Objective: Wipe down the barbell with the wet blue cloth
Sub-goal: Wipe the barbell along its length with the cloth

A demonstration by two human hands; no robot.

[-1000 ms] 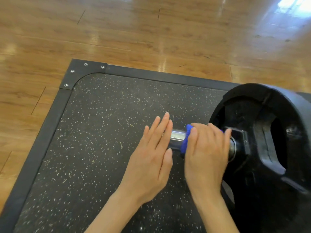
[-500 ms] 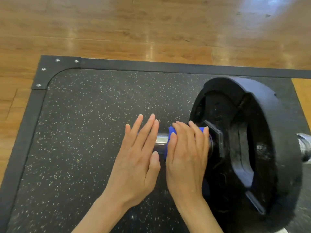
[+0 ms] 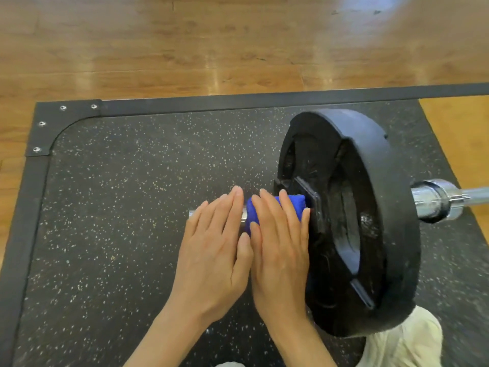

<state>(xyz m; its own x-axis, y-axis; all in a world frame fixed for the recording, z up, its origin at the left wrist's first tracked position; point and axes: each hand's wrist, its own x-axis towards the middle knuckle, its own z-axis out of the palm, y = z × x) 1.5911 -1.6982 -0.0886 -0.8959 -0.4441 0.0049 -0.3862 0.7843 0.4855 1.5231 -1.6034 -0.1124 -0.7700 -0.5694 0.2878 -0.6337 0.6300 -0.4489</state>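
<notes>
While the chrome steel barbell (image 3: 436, 201) lies on the speckled black rubber mat (image 3: 119, 207), your right hand (image 3: 280, 250) presses the folded wet blue cloth (image 3: 291, 205) on its sleeve beside the black rubber weight plate (image 3: 370, 207) with straight fingers, your left hand (image 3: 214, 250) flat alongside.

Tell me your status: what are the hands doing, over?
Right hand presses blue cloth onto barbell sleeve beside black weight plate. Left hand flat on the sleeve end, fingers straight. Nothing in the way.
</notes>
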